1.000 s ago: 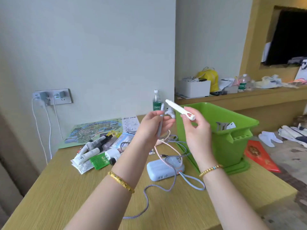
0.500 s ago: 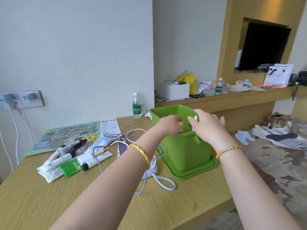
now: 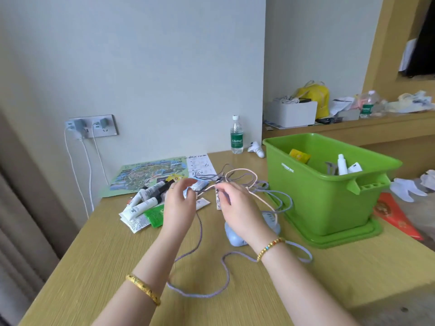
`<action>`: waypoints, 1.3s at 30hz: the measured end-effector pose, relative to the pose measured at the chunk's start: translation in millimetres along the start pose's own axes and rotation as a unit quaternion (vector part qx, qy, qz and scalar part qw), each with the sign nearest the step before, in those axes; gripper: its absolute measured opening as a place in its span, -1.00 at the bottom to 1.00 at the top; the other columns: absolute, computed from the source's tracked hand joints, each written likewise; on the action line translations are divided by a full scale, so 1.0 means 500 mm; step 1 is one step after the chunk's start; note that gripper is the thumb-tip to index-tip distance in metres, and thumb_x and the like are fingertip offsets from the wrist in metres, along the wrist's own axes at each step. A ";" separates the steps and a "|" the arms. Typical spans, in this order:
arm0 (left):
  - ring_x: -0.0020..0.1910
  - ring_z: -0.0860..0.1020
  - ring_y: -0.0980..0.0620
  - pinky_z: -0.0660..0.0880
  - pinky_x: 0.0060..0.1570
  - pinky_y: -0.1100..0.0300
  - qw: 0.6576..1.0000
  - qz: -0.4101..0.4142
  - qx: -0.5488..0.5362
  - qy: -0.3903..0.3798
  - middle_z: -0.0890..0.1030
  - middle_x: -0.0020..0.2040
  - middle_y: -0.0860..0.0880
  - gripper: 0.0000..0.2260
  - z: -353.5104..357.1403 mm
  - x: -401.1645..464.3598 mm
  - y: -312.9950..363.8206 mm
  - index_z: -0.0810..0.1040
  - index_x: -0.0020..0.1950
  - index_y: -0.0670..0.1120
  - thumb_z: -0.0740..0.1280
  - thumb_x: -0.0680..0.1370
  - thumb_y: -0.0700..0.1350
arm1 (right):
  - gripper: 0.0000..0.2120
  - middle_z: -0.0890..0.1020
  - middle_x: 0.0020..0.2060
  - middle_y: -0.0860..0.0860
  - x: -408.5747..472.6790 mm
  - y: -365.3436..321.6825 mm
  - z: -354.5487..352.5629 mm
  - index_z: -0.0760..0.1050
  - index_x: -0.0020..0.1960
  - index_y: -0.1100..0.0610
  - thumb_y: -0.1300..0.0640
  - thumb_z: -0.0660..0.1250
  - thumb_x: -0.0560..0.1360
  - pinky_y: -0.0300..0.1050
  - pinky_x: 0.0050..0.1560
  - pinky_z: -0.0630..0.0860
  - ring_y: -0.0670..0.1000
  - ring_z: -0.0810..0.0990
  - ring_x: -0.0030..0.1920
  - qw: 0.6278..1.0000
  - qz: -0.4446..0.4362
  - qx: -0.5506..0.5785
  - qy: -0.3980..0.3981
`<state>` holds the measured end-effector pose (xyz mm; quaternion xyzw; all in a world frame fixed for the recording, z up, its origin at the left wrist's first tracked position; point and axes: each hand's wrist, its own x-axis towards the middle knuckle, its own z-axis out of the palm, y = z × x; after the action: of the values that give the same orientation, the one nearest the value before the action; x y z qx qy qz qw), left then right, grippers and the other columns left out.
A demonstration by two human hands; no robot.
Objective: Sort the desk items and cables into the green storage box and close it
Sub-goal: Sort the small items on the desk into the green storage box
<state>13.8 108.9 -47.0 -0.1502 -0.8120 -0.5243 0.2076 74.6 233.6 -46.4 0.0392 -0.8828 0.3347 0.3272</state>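
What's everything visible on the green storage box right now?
The green storage box is a glossy, bright green tub that looks like plastic, with a thick rolled rim and small white lettering on its near wall. A slotted handle lug juts from its right end. It stands upright and open on the desk, seated on a matching green lid under its base. Inside show a yellow packet, white tubes and a grey clip-like piece. Cables lie against its left wall. Neither hand touches it.

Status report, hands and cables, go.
Both hands, left hand and right hand, pinching tangled cables above desk. Green box open, lid underneath. Tubes not yet sorted.
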 end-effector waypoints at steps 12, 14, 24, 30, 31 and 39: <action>0.29 0.43 -0.12 0.31 0.22 0.14 0.971 -0.039 0.214 -0.097 0.50 0.30 -0.16 -0.63 -0.093 0.030 -0.207 0.47 0.31 -0.19 0.19 0.50 -0.32 | -0.56 0.46 0.24 0.01 0.022 -0.024 0.230 0.34 0.33 0.08 0.32 0.11 0.48 0.21 0.43 -0.22 0.05 0.30 0.36 0.959 -0.103 -0.203 -0.171; 0.37 0.35 -0.10 0.25 0.34 0.09 0.945 -0.017 0.294 -0.143 0.42 0.39 -0.12 -0.61 -0.094 0.032 -0.228 0.41 0.37 -0.13 0.24 0.53 -0.18 | -0.48 0.40 0.32 0.02 0.027 -0.013 0.237 0.28 0.37 0.08 0.35 0.13 0.44 0.30 0.39 -0.32 0.05 0.19 0.43 0.949 -0.101 -0.235 -0.183; 0.31 0.37 -0.04 0.27 0.26 0.07 0.870 0.012 0.455 -0.191 0.48 0.30 0.03 -0.62 -0.090 0.018 -0.218 0.43 0.27 -0.02 0.17 0.55 0.15 | -0.58 0.38 0.17 0.04 0.023 0.005 0.236 0.37 0.18 0.09 0.36 0.17 0.36 0.28 0.33 -0.46 0.12 0.31 0.28 0.939 -0.085 -0.280 -0.184; 0.10 0.50 -0.07 0.42 -0.07 0.10 0.889 -0.019 0.420 -0.179 0.55 0.03 -0.05 -0.70 -0.098 0.010 -0.199 0.50 0.04 -0.07 0.19 0.55 0.13 | -0.78 0.55 0.03 -0.02 0.023 -0.005 0.220 0.48 0.00 0.08 0.21 0.13 0.43 0.21 0.35 -0.46 0.07 0.39 0.23 0.953 -0.055 -0.219 -0.202; 0.08 0.50 -0.07 0.41 -0.14 0.11 0.894 -0.033 0.413 -0.169 0.54 0.02 -0.06 -0.69 -0.099 0.009 -0.199 0.49 0.02 -0.08 0.20 0.54 0.15 | -0.80 0.56 0.01 -0.03 0.023 -0.006 0.217 0.49 -0.03 0.08 0.16 0.11 0.46 0.19 0.36 -0.45 0.06 0.42 0.20 0.958 -0.045 -0.212 -0.185; 0.25 0.39 -0.13 0.43 0.11 0.04 0.893 -0.139 0.398 -0.156 0.45 0.20 -0.12 -0.29 -0.093 0.010 -0.210 0.39 0.18 -0.17 0.24 0.35 0.42 | -0.43 0.49 0.13 0.09 0.012 0.005 0.214 0.34 0.25 0.18 -0.26 0.09 0.50 0.29 0.36 -0.39 0.10 0.41 0.24 0.937 0.045 -0.314 -0.145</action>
<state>-30.7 24.2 -110.3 -0.0209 -0.9873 -0.1505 0.0455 10.1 170.5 -104.5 -0.0572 -0.9816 0.0456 0.1764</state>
